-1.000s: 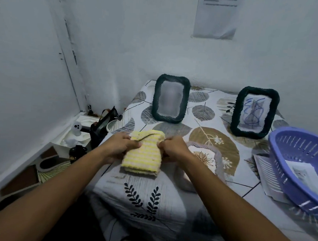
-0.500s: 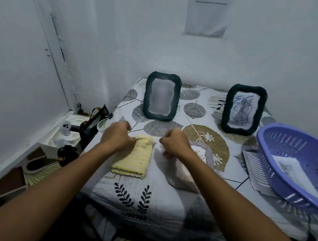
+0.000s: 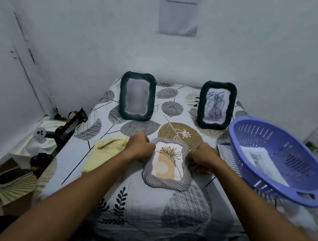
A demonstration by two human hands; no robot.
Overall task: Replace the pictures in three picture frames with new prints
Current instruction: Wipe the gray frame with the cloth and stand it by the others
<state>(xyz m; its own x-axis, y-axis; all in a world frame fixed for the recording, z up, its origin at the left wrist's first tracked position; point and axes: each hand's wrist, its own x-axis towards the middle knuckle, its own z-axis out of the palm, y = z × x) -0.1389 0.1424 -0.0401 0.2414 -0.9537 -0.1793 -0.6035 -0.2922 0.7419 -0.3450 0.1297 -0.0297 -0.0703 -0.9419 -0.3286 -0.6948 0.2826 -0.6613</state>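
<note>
Right now the gray frame (image 3: 167,163) lies face up on the bed (image 3: 147,210), near the person and in the middle. It has a picture of a thin plant in it. The left hand (image 3: 139,149) holds its left edge and the right hand (image 3: 204,156) holds its right edge. Both hands have their fingers curled around the frame's sides, so the grip looks like a pinch on each side. I cannot see the fingertips under the frame.

What could go wrong? The bed is soft and bumpy. If the person lets go too fast, the frame could tip or slide. If the frame has glass and the hands squeeze or twist too hard, it might crack or pop out. The purple basket (image 3: 276,160) sits tilted on the right, just beside the right arm. A bump from that arm could make it tip and spill the new print (image 3: 261,162) inside it.

Both arms reach straight out from the near side. The wrists bend a little, and the knuckles face up.

Two dark frames stand up at the far side. The far left frame (image 3: 137,97) has a blurry picture. The far right frame (image 3: 217,105) has blue scribbles on its picture. A yellow cloth (image 3: 104,154) lies flat to the left of the gray frame, close to the left arm.
</note>
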